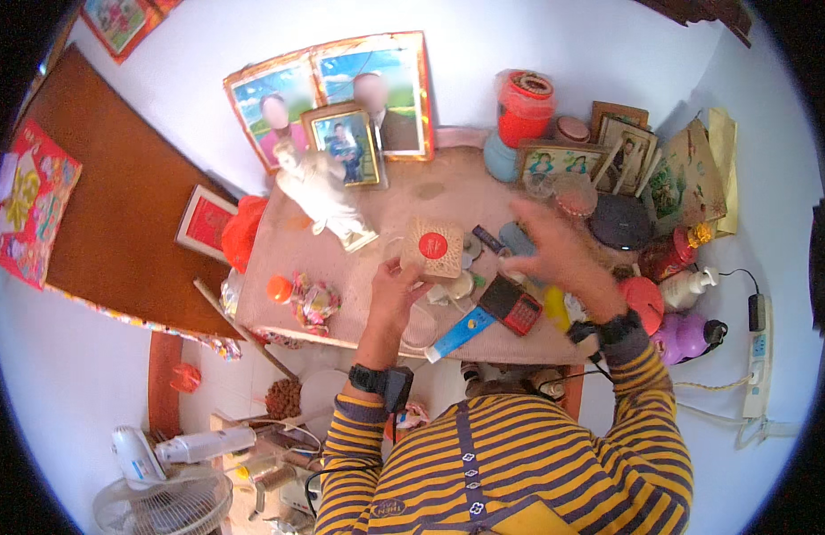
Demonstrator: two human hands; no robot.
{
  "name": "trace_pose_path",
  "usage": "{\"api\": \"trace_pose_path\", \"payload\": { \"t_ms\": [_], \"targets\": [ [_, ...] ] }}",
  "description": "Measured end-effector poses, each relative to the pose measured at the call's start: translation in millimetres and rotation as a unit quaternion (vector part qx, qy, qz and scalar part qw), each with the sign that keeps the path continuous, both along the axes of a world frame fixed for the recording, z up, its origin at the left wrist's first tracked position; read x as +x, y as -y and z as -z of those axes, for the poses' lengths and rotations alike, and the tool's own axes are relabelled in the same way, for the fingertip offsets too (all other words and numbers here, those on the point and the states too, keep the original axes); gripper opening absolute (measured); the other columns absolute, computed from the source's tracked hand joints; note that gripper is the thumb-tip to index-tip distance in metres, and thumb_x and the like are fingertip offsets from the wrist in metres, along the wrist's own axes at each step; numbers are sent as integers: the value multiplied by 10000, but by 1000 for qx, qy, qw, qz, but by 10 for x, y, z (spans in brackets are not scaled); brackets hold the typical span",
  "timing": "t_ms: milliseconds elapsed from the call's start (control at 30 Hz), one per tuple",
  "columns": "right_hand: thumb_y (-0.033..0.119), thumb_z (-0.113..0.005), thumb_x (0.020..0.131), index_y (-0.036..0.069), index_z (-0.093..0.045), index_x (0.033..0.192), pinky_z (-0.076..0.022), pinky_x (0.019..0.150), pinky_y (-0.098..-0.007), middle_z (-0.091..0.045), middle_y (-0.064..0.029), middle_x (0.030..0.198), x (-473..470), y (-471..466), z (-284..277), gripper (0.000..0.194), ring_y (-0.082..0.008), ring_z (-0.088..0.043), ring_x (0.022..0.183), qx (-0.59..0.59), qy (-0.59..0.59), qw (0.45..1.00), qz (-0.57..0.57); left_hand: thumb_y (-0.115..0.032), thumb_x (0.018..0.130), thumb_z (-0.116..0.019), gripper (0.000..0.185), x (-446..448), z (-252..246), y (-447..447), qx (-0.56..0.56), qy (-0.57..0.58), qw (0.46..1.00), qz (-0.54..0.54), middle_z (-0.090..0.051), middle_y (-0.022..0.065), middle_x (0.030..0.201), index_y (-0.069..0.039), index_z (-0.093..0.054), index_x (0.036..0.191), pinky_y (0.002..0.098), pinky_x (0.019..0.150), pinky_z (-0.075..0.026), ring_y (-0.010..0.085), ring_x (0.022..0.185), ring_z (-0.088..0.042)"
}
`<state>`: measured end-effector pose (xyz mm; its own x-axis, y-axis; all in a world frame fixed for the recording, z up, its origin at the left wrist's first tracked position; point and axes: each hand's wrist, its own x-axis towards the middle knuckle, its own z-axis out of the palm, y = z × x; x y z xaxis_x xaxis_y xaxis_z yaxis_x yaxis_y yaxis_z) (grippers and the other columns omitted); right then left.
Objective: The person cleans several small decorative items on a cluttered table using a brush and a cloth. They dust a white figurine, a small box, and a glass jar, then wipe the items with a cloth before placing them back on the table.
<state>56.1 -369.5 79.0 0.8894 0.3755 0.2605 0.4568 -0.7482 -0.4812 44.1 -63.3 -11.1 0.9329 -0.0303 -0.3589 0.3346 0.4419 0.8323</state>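
My left hand point(398, 294) grips the near left edge of a small woven-pattern box point(446, 257) with a round red emblem on its top, held over the table. My right hand point(566, 257), blurred, is raised over the right part of the table with fingers spread and nothing seen in it. Under and around it lie a dark remote control point(487, 238), a red calculator point(523, 313) with a dark cover, and something yellow point(556, 307). A blue and white tube point(460, 333) lies near the front edge. A white figurine point(325, 194) stands left of the box.
Framed pictures point(345, 144) lean on the wall behind. At the right are a red container point(526, 107), a dark round device point(620, 221), a white pump bottle point(687, 287) and a purple bottle point(683, 338). Front left lies an orange-capped container point(279, 289); below stands a fan point(165, 498).
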Motion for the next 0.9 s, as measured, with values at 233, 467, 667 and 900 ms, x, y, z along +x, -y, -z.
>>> {"api": "trace_pose_path", "payload": {
  "t_ms": [233,467,667,900],
  "targets": [
    [347,-884,658,7,-420,1459,-449,1068,-498,-552,-276,1329,526,-830,322,986,-441,-538,1242,-24,-13,994,-110,-200,956,-720,603,179,-64,365,72,8,997,-9,-579,153,1267,51,-402,1403,428,936,-580,252,1140,-630],
    [361,-885,635,23,-424,1414,-491,1006,-501,-565,-264,1303,1431,-783,567,967,-456,-560,1205,-75,17,997,-14,-252,1003,-659,603,156,59,-112,58,26,997,-39,-584,176,1292,45,-394,1456,403,954,-553,269,1161,-621],
    [518,-875,682,-19,-432,1398,-529,947,-513,-572,-274,1284,1928,-1036,706,998,-434,-613,1158,-123,-32,976,179,-190,1036,-583,438,-280,138,-703,-8,-12,999,-45,-626,184,1240,33,-461,1393,396,933,-553,280,1111,-656],
    [536,-797,774,19,-555,1267,-568,855,-503,-632,-236,1185,1940,-941,753,754,-424,-656,1074,-191,31,971,141,-173,1049,-561,360,-703,265,-1172,-32,0,995,-91,-642,164,1222,17,-512,1350,387,911,-560,280,1103,-668]
  ]
}}
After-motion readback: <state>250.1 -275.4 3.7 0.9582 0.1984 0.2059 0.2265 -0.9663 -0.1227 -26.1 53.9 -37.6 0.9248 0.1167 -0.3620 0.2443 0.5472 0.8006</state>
